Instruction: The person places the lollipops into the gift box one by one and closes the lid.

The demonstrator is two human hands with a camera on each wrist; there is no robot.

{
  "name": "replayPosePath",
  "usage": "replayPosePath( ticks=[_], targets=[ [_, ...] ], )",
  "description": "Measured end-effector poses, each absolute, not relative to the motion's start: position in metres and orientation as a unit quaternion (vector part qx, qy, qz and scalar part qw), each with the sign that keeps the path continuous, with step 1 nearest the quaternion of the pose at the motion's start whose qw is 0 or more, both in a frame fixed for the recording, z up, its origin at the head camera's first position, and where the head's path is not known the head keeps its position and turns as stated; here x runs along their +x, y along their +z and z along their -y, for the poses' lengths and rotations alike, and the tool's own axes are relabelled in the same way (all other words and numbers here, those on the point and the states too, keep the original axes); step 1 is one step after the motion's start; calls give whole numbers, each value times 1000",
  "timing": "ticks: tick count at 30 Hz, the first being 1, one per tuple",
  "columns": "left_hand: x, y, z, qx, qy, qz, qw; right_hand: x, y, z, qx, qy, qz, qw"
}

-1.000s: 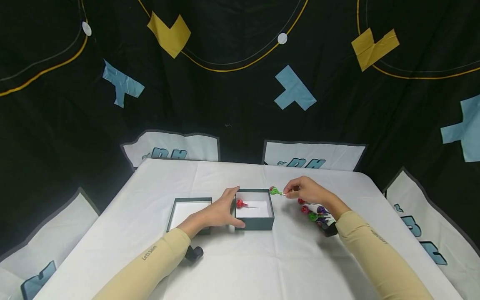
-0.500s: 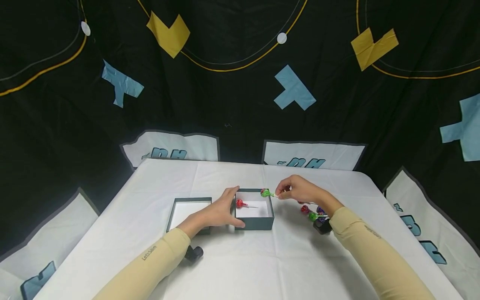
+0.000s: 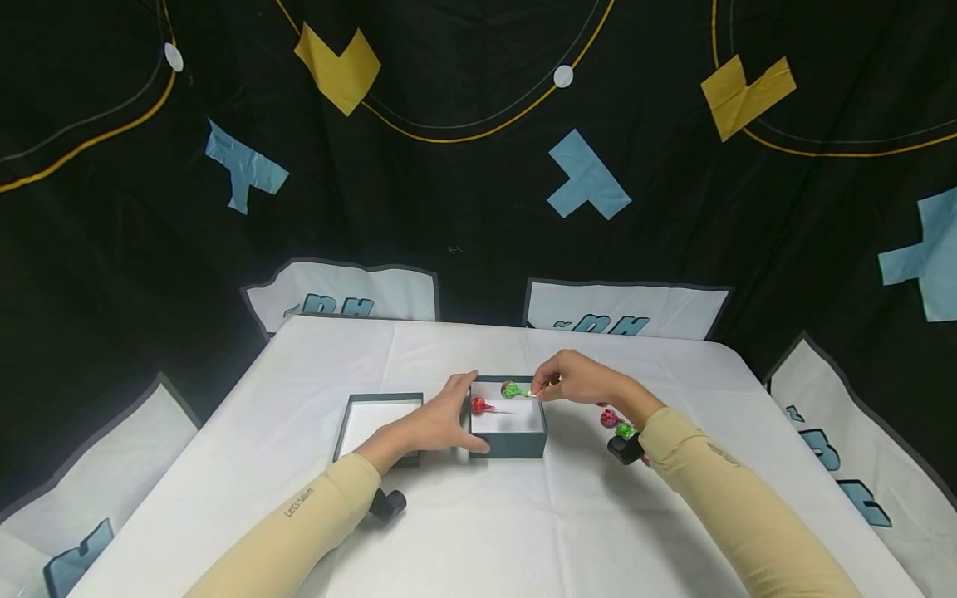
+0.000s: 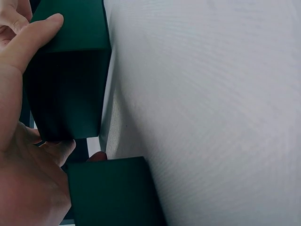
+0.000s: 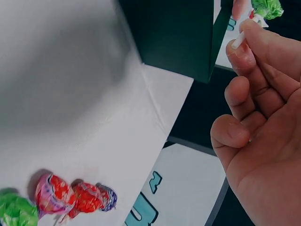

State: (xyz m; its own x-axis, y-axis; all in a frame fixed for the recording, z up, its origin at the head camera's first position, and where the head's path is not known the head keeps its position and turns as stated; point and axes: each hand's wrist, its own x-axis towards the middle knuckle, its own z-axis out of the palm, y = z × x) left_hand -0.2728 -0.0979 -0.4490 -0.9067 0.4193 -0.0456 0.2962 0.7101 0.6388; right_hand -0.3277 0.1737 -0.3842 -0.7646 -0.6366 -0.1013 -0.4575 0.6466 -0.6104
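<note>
My right hand (image 3: pixel 576 378) pinches the white stick of a green-wrapped lollipop (image 3: pixel 512 389) between thumb and fingertip. Its candy head hangs over the inside of a dark green box (image 3: pixel 508 447) with a white interior. A red lollipop (image 3: pixel 480 405) lies inside that box, toward the left. My left hand (image 3: pixel 437 422) grips the box across its left side, the thumb (image 4: pixel 51 23) on the front face and fingers toward the back. Seen from the right wrist, the green lollipop (image 5: pixel 268 8) rises above my pinched fingers, beyond the box wall.
Left of the box, partly behind my left wrist, sits a shallow box lid (image 3: pixel 377 399). Several wrapped lollipops (image 5: pixel 56 193) lie on the white tabletop (image 3: pixel 463 531) at right, partly hidden by my right forearm. A black curtain (image 3: pixel 478 208) hangs behind the table.
My right hand has carried the green lollipop leftward, from beside the box's right edge to over its inside. My left hand has stayed on the box.
</note>
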Motion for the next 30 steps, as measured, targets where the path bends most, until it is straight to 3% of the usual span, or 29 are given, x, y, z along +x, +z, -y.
replayPosePath(
  ticks=[30],
  targets=[
    [-273, -450, 101, 214, 329, -915, 91, -327, -395, -128, -346, -198, -903, 160]
  ],
)
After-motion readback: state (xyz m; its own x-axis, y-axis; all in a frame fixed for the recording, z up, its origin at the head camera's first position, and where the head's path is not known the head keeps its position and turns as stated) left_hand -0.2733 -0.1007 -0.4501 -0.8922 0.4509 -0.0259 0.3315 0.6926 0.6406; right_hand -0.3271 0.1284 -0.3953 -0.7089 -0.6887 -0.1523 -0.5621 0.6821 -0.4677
